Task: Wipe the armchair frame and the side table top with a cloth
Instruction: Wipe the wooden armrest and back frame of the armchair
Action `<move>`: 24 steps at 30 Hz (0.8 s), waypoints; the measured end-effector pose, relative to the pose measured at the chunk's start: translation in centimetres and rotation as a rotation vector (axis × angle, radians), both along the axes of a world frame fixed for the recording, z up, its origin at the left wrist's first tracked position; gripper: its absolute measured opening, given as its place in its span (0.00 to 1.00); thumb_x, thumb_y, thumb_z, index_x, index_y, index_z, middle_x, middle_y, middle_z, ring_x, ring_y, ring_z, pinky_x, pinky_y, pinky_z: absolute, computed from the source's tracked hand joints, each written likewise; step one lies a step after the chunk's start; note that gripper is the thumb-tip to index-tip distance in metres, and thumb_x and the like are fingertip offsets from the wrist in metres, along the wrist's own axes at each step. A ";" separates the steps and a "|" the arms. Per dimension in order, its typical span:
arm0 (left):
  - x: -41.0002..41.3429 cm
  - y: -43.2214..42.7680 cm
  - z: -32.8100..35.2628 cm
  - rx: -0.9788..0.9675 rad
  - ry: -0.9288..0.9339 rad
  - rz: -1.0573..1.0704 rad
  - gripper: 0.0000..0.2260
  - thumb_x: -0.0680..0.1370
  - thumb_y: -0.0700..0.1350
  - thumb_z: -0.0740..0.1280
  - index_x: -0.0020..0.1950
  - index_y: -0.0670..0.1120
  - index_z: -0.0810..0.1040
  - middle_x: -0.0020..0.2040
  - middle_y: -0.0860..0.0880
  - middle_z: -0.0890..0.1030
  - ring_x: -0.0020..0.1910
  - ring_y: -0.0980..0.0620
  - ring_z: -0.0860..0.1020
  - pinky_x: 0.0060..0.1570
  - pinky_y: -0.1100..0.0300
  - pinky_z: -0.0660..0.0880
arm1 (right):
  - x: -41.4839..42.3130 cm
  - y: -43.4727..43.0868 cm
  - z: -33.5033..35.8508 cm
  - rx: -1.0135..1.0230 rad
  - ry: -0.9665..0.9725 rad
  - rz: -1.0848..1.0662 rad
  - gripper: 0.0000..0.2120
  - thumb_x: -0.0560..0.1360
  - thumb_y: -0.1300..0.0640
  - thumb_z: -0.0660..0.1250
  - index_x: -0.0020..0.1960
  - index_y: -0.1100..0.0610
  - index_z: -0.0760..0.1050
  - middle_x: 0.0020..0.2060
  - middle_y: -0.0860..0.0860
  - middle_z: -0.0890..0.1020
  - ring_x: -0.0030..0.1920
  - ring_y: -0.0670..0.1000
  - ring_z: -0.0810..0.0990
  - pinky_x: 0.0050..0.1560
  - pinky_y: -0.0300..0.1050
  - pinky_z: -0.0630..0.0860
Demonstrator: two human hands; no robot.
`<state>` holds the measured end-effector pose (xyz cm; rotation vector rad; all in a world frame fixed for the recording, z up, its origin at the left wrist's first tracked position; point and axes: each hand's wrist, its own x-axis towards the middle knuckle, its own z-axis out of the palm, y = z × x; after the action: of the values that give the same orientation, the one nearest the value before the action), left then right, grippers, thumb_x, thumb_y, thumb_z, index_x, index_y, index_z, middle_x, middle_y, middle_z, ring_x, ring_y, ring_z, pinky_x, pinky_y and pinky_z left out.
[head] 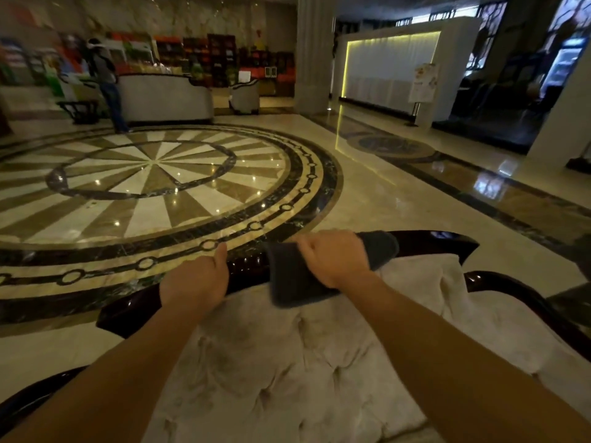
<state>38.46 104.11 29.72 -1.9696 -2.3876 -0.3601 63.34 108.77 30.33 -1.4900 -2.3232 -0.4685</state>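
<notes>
Upholstery: pale tufted cushion [287,362] of the armchair fills the near centre, with both bare forearms reaching over it.
Armchair frame: dark glossy wood rail [246,270] curves across the top of the chair back, from near left to far right, beyond the cushion.
Cloth: dark grey cloth [297,279], folded, draped over the rail right of centre, one end hanging down onto the cushion side, the other end lying along the rail to the right.
Right hand: right hand [335,257] lies palm down on the cloth, fingers curled over it, pressing it against the rail.
Left hand: left hand [195,282] rests on the bare rail just left of the cloth, fingers wrapped over the far edge, thumb up; it holds no cloth.
Floor: polished marble floor [383,203] beyond the chair, with a round sunburst inlay [153,164] at far left.
Background: a person [107,81] stands by a pale sofa [163,97] at far left; a column [315,52] rises at far centre.
</notes>
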 end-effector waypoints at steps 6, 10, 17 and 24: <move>1.1 -0.7 0.3 0.047 0.096 -0.005 0.22 0.83 0.55 0.46 0.46 0.48 0.78 0.30 0.51 0.70 0.29 0.51 0.69 0.40 0.54 0.71 | 2.3 0.0 -0.1 -0.077 0.123 -0.401 0.23 0.82 0.46 0.45 0.44 0.53 0.75 0.40 0.55 0.79 0.48 0.61 0.78 0.58 0.58 0.71; 1.2 -0.9 0.6 -0.012 0.150 -0.064 0.14 0.83 0.52 0.52 0.60 0.49 0.74 0.47 0.49 0.80 0.45 0.47 0.79 0.51 0.51 0.75 | -9.4 -3.9 -0.9 -0.038 0.230 -0.183 0.27 0.82 0.40 0.45 0.44 0.49 0.79 0.43 0.51 0.84 0.48 0.56 0.79 0.61 0.60 0.70; 0.6 -0.9 -0.1 0.035 0.234 -0.062 0.08 0.80 0.49 0.58 0.55 0.48 0.74 0.38 0.50 0.75 0.36 0.48 0.72 0.37 0.54 0.69 | -2.9 -1.4 0.3 -0.008 -0.077 0.028 0.16 0.83 0.48 0.48 0.48 0.52 0.73 0.38 0.52 0.80 0.39 0.57 0.79 0.42 0.49 0.67; 1.4 -1.2 1.2 -0.100 0.281 -0.076 0.12 0.79 0.47 0.61 0.61 0.46 0.72 0.46 0.47 0.77 0.45 0.45 0.77 0.45 0.49 0.75 | 0.6 0.0 1.0 -0.146 -0.020 -0.416 0.11 0.81 0.53 0.50 0.44 0.54 0.67 0.46 0.58 0.82 0.51 0.64 0.78 0.58 0.61 0.70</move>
<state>39.88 102.93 30.96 -2.0003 -2.2003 0.0358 63.92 108.79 31.35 -2.0601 -2.0965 -0.4229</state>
